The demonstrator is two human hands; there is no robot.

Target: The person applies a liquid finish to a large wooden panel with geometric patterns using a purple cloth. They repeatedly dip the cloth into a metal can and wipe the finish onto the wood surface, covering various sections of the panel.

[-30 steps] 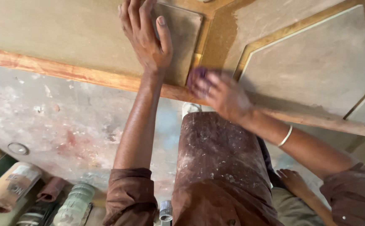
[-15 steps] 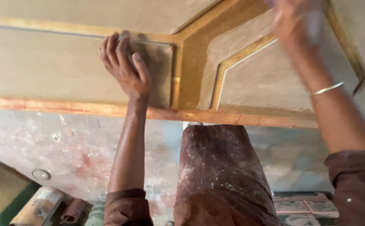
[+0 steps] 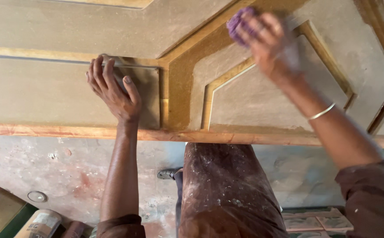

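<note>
Head view shows us a carved wooden door panel point(image 3: 60, 94) lying flat, dusty with golden grooves. Our left hand point(image 3: 112, 94) rests flat on it, fingers point(image 3: 98, 72) spread and pressing the surface. Our right hand point(image 3: 269, 42), blurred, has its fingers curled around a purple sanding pad point(image 3: 238, 24), held against a raised moulding point(image 3: 187, 75) further up the panel.

Even, soft daylight, no glare. Right hand point(image 3: 269, 42) and purple pad point(image 3: 240, 23) motion-blurred; left hand point(image 3: 112, 90) sharp, faint shadow beside it on panel point(image 3: 46, 97).
</note>
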